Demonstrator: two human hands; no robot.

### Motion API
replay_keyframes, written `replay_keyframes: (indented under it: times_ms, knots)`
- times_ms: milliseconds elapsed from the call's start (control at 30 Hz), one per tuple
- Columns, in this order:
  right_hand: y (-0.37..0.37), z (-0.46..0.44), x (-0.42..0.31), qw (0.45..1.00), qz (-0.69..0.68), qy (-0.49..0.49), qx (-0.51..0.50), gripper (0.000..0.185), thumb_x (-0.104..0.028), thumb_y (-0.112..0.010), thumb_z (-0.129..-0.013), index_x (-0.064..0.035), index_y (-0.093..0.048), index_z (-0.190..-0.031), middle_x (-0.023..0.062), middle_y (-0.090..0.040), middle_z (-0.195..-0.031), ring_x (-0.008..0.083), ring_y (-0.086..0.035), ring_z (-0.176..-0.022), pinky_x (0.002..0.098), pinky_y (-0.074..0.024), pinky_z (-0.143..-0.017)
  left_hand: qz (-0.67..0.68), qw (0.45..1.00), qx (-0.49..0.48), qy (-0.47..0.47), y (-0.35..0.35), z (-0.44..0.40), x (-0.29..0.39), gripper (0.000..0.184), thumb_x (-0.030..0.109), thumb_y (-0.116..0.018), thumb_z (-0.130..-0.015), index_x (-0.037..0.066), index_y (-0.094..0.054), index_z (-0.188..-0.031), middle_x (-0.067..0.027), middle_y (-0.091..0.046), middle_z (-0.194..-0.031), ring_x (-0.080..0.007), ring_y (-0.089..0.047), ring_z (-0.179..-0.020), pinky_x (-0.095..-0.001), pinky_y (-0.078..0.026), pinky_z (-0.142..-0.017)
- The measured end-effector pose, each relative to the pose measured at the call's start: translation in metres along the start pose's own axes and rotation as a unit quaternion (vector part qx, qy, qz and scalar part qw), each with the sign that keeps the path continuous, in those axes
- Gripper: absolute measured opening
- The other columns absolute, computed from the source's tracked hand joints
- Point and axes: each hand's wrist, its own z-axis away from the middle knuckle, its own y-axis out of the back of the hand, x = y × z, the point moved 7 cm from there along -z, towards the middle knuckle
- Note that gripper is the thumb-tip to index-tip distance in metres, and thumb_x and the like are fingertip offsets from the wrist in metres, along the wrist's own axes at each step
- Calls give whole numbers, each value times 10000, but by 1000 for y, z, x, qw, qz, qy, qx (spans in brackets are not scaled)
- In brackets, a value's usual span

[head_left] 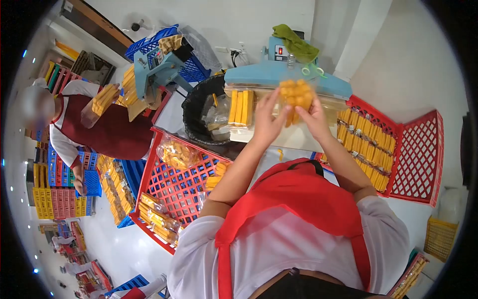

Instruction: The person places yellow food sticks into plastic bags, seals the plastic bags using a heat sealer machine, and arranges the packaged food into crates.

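Note:
Both of my hands are at a clear plastic bag of yellow sticks (296,93), with the stick ends facing me. My left hand (269,118) grips the bag's left side, fingers and thumb against the plastic. On the other side my right hand (315,118) is closed on its right edge. The bag is above the front shelf of a light-blue sealing machine (254,74). Another bag of yellow sticks (241,107) lies flat on that shelf, left of my left hand.
A black-lined bin (191,112) stands left of the machine. Red crates, one at left (174,192) and one at right (418,154), hold bagged sticks. A green cloth (296,42) and scissors (313,71) are on the machine. A co-worker (112,124) holds a bag beside another sealer (159,74).

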Motion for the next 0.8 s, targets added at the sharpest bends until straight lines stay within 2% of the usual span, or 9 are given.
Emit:
replay_keyframes:
  times_ms: [67, 133, 233, 300, 367, 400, 700, 767, 800]
  knots:
    - [7, 1, 8, 977, 198, 82, -4, 456, -116, -558, -790, 0, -393, -1199, 95, -459, -1161, 187, -440, -1067, 297, -334, -910, 217, 950, -24, 223, -24, 15, -41, 554, 198, -572, -782, -9, -334, -1237, -194, -480, -1096, -299, -485, -984, -344, -421, -779]
    - [18, 7, 43, 980, 195, 46, 1, 440, -140, -553, -795, 9, -411, -1183, 122, -475, -1144, 207, -449, -1062, 291, -340, -902, 289, 930, -33, 223, -41, 25, -47, 534, 174, -542, -805, -26, -307, -1241, -229, -475, -1090, -328, -491, -978, -358, -426, -776]
    - [18, 1, 29, 971, 236, -33, -11, 399, -177, -536, -807, 22, -451, -1143, 168, -508, -1087, 247, -479, -1018, 298, -370, -855, 144, 969, -21, 198, -48, 28, -51, 500, 152, -522, -812, -36, -320, -1229, -237, -488, -1045, -326, -504, -938, -363, -427, -762]
    - [18, -11, 23, 957, 281, -75, -21, 375, -189, -523, -815, 27, -473, -1118, 187, -525, -1048, 267, -501, -979, 311, -393, -817, -53, 994, 35, 87, -29, 7, -18, 423, 140, -519, -806, -33, -403, -1174, -233, -497, -992, -327, -516, -874, -367, -429, -725]
    - [8, -12, -14, 908, 370, 199, -7, 295, -178, -508, -819, 26, -531, -1030, 192, -544, -908, 295, -527, -823, 338, -414, -705, -46, 993, 35, 99, -27, -2, -13, 349, 129, -517, -804, -31, -462, -1109, -217, -512, -937, -319, -522, -833, -367, -428, -700]
    - [9, -14, -20, 908, 370, 198, -5, 295, -178, -508, -819, 26, -531, -1030, 192, -544, -908, 295, -527, -823, 338, -414, -705, -38, 992, 36, 111, -26, -7, -12, 284, 118, -514, -801, -28, -522, -1044, -202, -528, -882, -312, -528, -793, -366, -427, -676]
    - [14, -12, -30, 927, 350, 130, -20, 183, -148, -536, -794, 28, -584, -804, 119, -539, -673, 236, -526, -686, 330, -412, -616, 105, 976, 91, 170, -25, -3, -22, 143, 77, -564, -776, -16, -593, -881, -101, -559, -685, -195, -533, -612, -277, -423, -577]
    - [19, -10, -10, 980, 181, -55, -59, 177, -151, -558, -786, 24, -581, -779, 65, -533, -660, 141, -524, -668, 277, -414, -595, 211, 950, 80, 217, -30, 7, -30, 137, 80, -558, -786, -1, -593, -890, -76, -559, -705, -154, -529, -643, -247, -416, -587]
    - [21, -10, -13, 979, 185, -57, -62, 177, -151, -558, -786, 24, -581, -779, 65, -533, -660, 141, -524, -668, 277, -414, -595, 312, 912, 67, 256, -35, 12, -34, 131, 83, -551, -796, 14, -593, -900, -52, -559, -725, -113, -525, -675, -216, -409, -598]
